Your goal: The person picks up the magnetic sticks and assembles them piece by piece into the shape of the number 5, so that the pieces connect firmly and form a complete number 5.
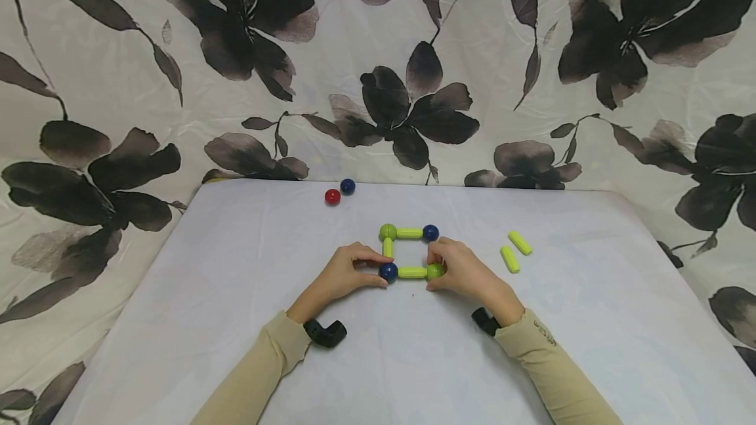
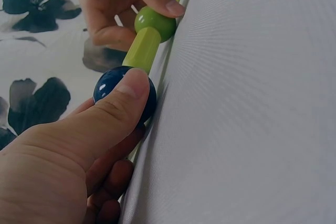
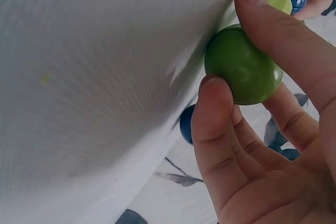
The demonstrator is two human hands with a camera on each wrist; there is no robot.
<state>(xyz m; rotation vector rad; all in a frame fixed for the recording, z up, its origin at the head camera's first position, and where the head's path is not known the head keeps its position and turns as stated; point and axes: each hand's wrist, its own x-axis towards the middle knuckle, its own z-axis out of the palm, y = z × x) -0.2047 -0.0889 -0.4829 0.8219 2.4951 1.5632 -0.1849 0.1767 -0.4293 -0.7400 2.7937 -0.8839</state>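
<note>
A flat four-cornered frame of balls and yellow-green rods lies on the white table. My left hand (image 1: 350,270) pinches the near-left blue ball (image 1: 388,272) between thumb and fingers; the thumb lies over that blue ball (image 2: 106,81) in the left wrist view. My right hand (image 1: 465,270) grips the near-right green ball (image 3: 243,65). A rod (image 1: 412,273) joins these two balls. At the far side, another rod (image 1: 409,233) links a green ball (image 1: 387,232) to a blue ball (image 1: 430,233). One more rod (image 1: 387,248) forms the left side. My right fingers partly cover the right side.
Two loose yellow-green rods (image 1: 510,259) lie right of the frame. Near the table's back edge sit a red ball (image 1: 333,197) and a blue ball (image 1: 348,187). A flower-printed cloth (image 1: 331,71) hangs behind the white table (image 1: 266,235).
</note>
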